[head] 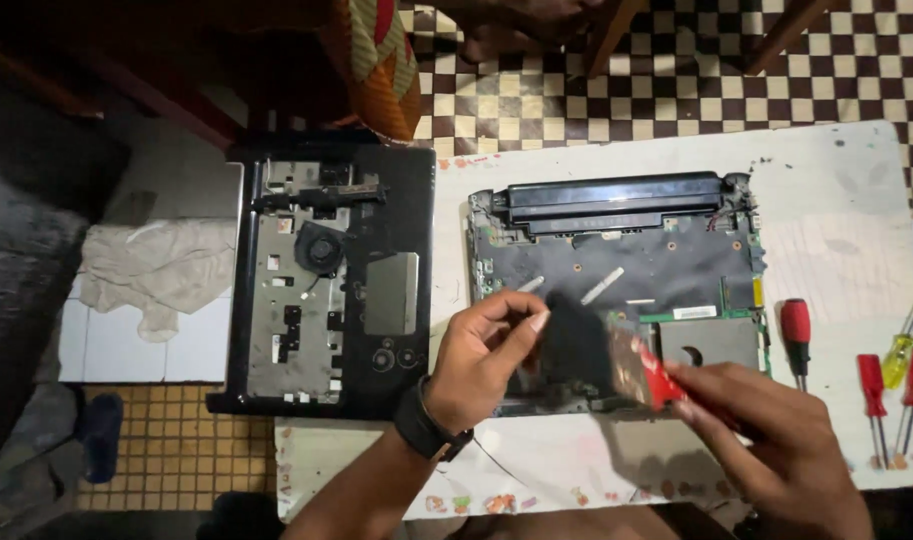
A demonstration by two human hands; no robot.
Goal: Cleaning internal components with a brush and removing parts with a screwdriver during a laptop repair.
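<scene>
The right hand [786, 450], lowest in the view and closest to the camera, is closed around the end of a flat red-and-black part [644, 368], blurred so that its kind cannot be told; its long axis runs from lower right up to upper left, pointing in over the opened laptop base [616, 262]. The left hand [486, 360], with a dark watch [424, 432] at the wrist, comes in from the lower left with its fingers curled, thumb and forefinger pinching the edge of a dark, soft-looking flat piece [574, 345] held just above the base. The base lies on a pale table [856, 200], its long side across the view, with a glossy black bar-shaped battery [616, 200] along the far edge and a dark, matte circuit board below it, crossed by two pale ribbon strips. Left of it, touching the table's edge, lies the black top cover [326, 280] turned inside out, showing grey metal plating and a round fan. Right of the base lie screwdrivers with red handles [796, 335] and one yellow. A crumpled pale cloth [166, 265] rests on the far left.
</scene>
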